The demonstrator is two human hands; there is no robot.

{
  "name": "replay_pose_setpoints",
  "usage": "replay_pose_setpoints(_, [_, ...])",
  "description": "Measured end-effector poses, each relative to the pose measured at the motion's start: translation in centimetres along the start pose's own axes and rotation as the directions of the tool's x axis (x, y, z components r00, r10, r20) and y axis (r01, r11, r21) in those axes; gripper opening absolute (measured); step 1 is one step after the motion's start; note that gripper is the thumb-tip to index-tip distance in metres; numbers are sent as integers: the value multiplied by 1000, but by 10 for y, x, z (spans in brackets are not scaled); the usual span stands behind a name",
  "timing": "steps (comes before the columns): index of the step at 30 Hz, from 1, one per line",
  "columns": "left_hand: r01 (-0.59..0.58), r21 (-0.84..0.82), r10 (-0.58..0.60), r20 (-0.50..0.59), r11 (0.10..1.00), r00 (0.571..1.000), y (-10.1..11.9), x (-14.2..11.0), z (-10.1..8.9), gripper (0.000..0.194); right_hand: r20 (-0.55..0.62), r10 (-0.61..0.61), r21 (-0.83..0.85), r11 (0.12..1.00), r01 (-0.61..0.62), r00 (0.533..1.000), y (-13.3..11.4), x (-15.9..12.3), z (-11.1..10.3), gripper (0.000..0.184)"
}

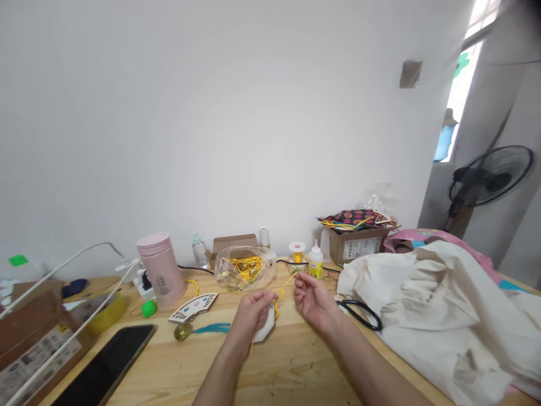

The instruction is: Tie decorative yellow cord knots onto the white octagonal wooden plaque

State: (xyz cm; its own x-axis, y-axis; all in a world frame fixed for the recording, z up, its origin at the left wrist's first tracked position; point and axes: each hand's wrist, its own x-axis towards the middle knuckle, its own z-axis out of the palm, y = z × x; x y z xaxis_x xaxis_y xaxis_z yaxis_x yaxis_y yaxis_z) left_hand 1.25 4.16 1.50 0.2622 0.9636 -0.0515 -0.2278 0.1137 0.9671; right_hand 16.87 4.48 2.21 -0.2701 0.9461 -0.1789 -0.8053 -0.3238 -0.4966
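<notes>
Wooden surface (296, 366) set against a white wall (211, 113). At near left lie a labelled cardboard box (38, 344) and a black phone (105, 366), with a green cap (149, 308) and an upright pink flask (160, 270) farther along. A white fan-shaped piece (193, 307) and a teal tassel (211, 328) lie just left of the left hand (252, 316). Behind that hand sits a clear bag of gold cord (245, 268). The left hand is curled, its fingers closed on a yellow cord (276, 301) above a white six-sided tag (265, 330), which lies under or against the hand; whether the hand grips the tag cannot be told. The right hand (315, 301) is raised and partly open, with thumb and forefinger pinching the same cord. Beyond it stand a gold spool (297, 252) and a glue bottle (315, 262). At right lie a black cord (361, 314) and a crumpled white cloth bag (435, 316).
</notes>
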Motion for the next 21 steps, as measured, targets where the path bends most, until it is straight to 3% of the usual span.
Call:
replay_pose_setpoints(3, [132,-281,-108,98,951,989,6,-3,-6,16,-10,-30,23,999,30,999,-3,1,-1,4])
replay_pose_setpoints(6, [230,-430,-193,129,873,973,9,-5,-10,9,-25,-21,20,1000,22,999,-1,1,0,4])
replay_pose_setpoints(11, [303,-445,-301,78,843,951,7,-4,-10,9,-41,-14,4,1000,14,999,1,0,1,4])
replay_pose_setpoints(21, [216,-390,-215,47,895,976,7,-2,-11,11,-50,-16,-23,1000,15,999,3,1,0,4])
